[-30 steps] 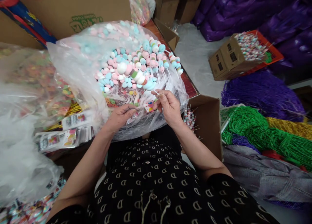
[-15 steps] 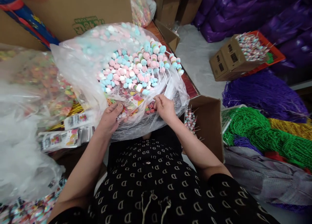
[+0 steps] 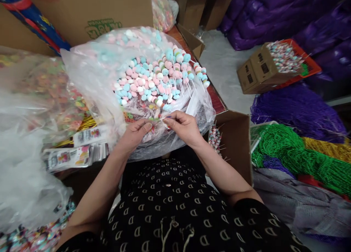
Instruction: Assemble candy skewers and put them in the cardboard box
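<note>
My left hand and my right hand are close together over the near edge of a large clear plastic bag. Thumb and fingers of each are pinched on something small between them, perhaps a printed wrapper, too small to name. Past them lies a heap of pink, white and blue candies. Several candy skewers with white sticks rest on the right side of the heap. Small ring-shaped candies show through the plastic beside my left hand.
Printed packets are stacked at the left, near bags of fruit-coloured candy. An open carton with wrapped skewers stands at my right. Farther right are a filled box, purple strands and green beads.
My left hand has moved right and my right hand slightly left, so their fingertips now almost meet. The whole view has shifted slightly.
</note>
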### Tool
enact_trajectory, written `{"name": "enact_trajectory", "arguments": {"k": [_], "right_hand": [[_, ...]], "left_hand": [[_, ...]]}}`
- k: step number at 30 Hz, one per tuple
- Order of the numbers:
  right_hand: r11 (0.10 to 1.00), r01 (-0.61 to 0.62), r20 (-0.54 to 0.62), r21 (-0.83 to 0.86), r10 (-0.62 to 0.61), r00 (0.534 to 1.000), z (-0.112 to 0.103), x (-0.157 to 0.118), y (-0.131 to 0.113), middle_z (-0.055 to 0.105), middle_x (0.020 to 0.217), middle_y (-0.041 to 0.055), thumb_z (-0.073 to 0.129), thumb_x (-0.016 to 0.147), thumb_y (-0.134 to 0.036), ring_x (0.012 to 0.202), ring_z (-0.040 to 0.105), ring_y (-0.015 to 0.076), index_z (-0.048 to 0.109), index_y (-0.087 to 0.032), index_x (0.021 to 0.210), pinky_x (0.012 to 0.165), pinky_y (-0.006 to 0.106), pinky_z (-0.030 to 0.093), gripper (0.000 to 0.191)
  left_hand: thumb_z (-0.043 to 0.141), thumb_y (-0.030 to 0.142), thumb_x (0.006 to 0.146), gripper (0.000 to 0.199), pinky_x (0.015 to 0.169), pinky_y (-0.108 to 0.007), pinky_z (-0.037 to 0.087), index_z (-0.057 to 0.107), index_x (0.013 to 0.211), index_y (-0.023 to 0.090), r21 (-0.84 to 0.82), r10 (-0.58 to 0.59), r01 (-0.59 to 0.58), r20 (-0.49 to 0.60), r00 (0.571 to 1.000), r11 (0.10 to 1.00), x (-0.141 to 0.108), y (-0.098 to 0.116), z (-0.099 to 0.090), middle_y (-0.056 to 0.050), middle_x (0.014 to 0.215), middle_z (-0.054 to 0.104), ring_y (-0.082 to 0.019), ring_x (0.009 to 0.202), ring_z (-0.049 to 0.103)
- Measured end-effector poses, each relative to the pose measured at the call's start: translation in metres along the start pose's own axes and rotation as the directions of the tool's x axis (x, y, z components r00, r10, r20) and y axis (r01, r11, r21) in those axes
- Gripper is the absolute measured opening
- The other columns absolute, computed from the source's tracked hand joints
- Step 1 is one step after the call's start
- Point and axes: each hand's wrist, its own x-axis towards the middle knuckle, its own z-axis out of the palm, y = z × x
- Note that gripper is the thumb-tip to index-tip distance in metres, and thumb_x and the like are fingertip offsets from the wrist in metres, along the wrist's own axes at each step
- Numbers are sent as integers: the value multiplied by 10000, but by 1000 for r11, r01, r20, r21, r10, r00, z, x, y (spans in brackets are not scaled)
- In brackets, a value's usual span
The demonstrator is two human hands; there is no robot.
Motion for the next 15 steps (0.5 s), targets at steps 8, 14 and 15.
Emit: {"name": "enact_trajectory", "arguments": {"k": [8, 14, 15], "right_hand": [[996, 65, -83, -65, -70, 994, 0, -1, -6, 446, 532, -33, 612, 877, -780, 546, 426, 105, 492, -211, 536, 533, 266, 374, 674], [984, 56, 2, 167, -57, 998, -19, -10, -20, 728, 853, 5, 614, 955, -664, 693, 643, 132, 734, -255, 1022, 651, 284, 554, 432], [987, 63, 9, 149, -65, 998, -22, -12, -22, 740, 875, 6, 639, 951, -640, 699, 653, 132, 732, -253, 1028, 667, 289, 567, 405]], "left_hand": [[804, 622, 768, 460, 644, -263, 433, 725, 791, 170, 123, 78, -78, 7, 997, 989, 2, -6, -6, -6, 710, 648, -142, 672, 546], [826, 713, 690, 543, 518, -262, 348, 657, 731, 199, -12, 35, -36, -19, 999, 999, 4, -8, -6, 26, 604, 556, -123, 546, 450], [827, 717, 685, 546, 519, -263, 352, 653, 728, 201, -9, 41, -41, -28, 999, 999, 4, -8, -6, 26, 609, 561, -123, 546, 450]]}}
